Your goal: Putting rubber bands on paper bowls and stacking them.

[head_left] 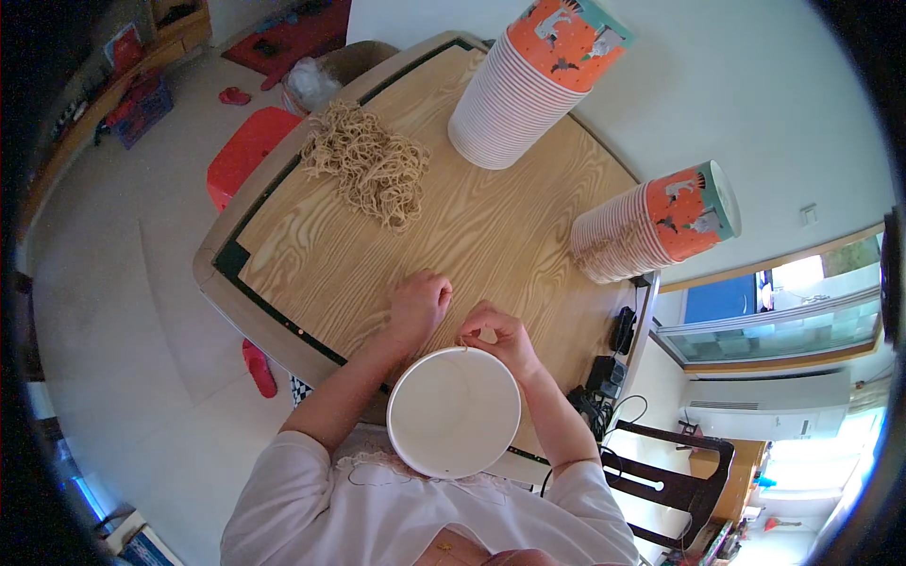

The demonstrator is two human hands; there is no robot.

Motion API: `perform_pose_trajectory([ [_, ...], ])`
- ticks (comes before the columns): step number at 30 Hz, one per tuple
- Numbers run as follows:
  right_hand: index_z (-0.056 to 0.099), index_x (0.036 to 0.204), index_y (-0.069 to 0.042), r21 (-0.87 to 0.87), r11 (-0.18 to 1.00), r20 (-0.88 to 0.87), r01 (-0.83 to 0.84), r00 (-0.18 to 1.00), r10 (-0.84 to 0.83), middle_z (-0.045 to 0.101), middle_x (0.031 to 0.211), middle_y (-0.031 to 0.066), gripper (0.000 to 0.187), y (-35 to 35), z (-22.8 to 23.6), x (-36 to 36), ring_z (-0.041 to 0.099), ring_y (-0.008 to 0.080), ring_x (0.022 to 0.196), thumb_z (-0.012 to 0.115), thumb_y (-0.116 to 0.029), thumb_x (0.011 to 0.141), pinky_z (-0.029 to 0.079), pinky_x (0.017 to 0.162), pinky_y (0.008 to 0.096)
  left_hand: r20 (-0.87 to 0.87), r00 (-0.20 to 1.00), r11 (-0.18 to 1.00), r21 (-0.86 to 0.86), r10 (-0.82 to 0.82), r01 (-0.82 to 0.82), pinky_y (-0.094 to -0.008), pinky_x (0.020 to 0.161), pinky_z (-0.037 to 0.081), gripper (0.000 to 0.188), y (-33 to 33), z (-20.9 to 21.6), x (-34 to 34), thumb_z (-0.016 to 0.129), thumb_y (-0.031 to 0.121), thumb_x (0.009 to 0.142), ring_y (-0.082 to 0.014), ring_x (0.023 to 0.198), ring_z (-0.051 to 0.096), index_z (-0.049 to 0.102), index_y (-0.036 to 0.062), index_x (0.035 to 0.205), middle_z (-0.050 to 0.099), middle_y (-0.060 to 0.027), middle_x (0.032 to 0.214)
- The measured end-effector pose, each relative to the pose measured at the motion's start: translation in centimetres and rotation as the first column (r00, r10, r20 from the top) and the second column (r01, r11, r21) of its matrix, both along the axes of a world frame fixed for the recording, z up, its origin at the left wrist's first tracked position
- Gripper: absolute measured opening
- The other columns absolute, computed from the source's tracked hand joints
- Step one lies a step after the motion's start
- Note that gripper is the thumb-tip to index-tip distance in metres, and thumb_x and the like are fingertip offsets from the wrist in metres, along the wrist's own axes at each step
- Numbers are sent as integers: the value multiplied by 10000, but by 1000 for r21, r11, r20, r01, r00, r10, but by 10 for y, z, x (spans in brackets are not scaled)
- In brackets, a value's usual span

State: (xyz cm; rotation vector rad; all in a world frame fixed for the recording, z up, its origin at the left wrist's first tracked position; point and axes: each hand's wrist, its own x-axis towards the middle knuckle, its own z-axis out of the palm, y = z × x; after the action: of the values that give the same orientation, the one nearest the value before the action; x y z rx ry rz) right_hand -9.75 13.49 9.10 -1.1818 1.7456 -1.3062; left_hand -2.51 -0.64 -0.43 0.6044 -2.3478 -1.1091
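A white paper bucket [453, 413] sits close to my body at the table's near edge, its round mouth facing up and its inside bare. My right hand [502, 338] is at the far part of its rim, thumb and finger pinched on a short bit of tan cord. Just left of it, my left hand [420, 307] rests over the table with its fingers curled in; whatever they may hold is hidden. A loose heap of tan cords [368, 165] lies on the far left of the tabletop.
Two tall stacks of nested buckets with orange and teal printing stand on the wood-grain table [491, 226]: the far stack [538, 85] and the right stack [656, 224], with cords along its side. Black adapters [606, 375] lie at the right edge. A red stool [247, 151] stands left.
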Motion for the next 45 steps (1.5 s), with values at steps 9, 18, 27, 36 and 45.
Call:
perform_pose_trajectory([
  [9, 673, 802, -51, -46, 994, 108, -103, 988, 108, 580, 823, 49, 100, 3, 8, -3, 573, 156, 785, 681, 24, 736, 464, 681, 272, 2, 1000, 999, -34, 14, -14, -396, 605, 480, 79, 1, -6, -3, 635, 142, 740, -277, 704, 581, 564, 108, 735, 549, -71, 752],
  [18, 685, 896, -44, 16, 963, -8, -268, 963, 268, 587, 793, 46, 158, 10, 38, -12, 566, 153, 750, 669, 18, 752, 454, 663, 269, -61, 998, 998, -65, -18, 14, -390, 560, 470, 82, -3, -10, -3, 637, 129, 740, -279, 666, 586, 559, 107, 727, 553, -79, 739],
  [27, 603, 985, -23, 216, 963, -140, -164, 970, 197, 555, 753, 37, 189, 21, 72, -1, 537, 123, 675, 610, -10, 796, 439, 617, 257, -106, 994, 930, 367, 25, 16, -322, 496, 449, 99, -28, 6, 14, 639, 125, 785, -194, 525, 573, 610, 84, 870, 637, -87, 674],
  [36, 632, 905, -30, 42, 858, -490, 511, 759, -428, 589, 777, 115, 112, 42, 59, 6, 583, 206, 644, 551, -34, 828, 470, 610, 281, -508, 859, 402, 800, 59, 445, -247, 601, 446, 199, -69, 141, 92, 543, 63, 862, -140, 661, 558, 609, -39, 1019, 645, -160, 863],
  [45, 629, 1032, -56, 281, 933, -424, 226, 901, -90, 645, 714, 101, 212, 53, 74, 83, 644, 167, 638, 565, -180, 873, 492, 574, 288, -669, 743, 444, 660, -20, 606, -298, 744, 509, 280, -45, 158, 107, 493, -38, 850, -212, 842, 635, 581, -30, 1115, 629, -200, 1020],
])
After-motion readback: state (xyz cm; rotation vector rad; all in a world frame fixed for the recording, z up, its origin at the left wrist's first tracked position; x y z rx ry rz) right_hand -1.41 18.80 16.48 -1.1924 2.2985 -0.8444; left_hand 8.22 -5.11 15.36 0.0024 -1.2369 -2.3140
